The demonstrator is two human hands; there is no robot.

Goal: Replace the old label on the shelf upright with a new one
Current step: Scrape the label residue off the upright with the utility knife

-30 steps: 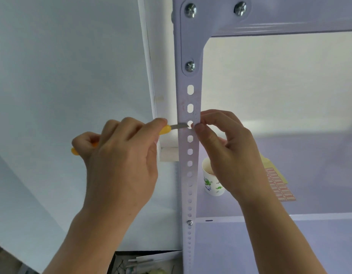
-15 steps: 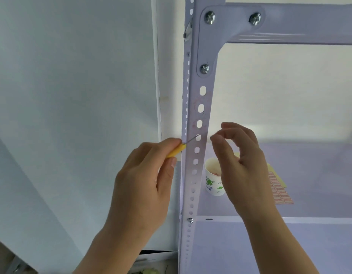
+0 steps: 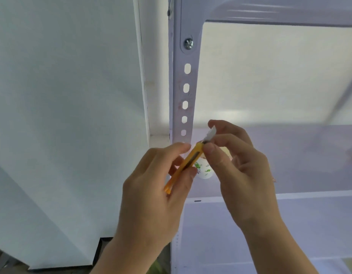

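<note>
- Fingers (image 3: 171,153) of the left hand (image 3: 157,190) curl round a yellow utility knife (image 3: 188,163); the thumb lies along its near side.
- Right hand (image 3: 236,171): thumb and forefinger pinch a small white scrap (image 3: 211,133) at the knife's blade end; the other fingers are loosely bent behind.
- Knife long axis runs diagonally, butt low and left in the left palm, tip pointing up and right into the right fingertips. Only a short dark stub of blade shows beyond the yellow body.
- White scrap: pale, roughly oblong, standing up from the blade tip. Cannot tell whether any print is on it.
- Both hands and the knife sit just in front of the shelf upright (image 3: 178,91), at its lower visible part, not touching it as far as can be seen.
- Shelf upright: long axis vertical, pale lilac-white metal, a column of oval slots down its face, one screw (image 3: 188,44) near the top. Faint reddish smears and scratch marks around the upper slots.
- Paper cup (image 3: 204,172) with green print stands on the shelf board (image 3: 309,155) behind the hands, mostly hidden.
- White wall (image 3: 62,95) to the left.
</note>
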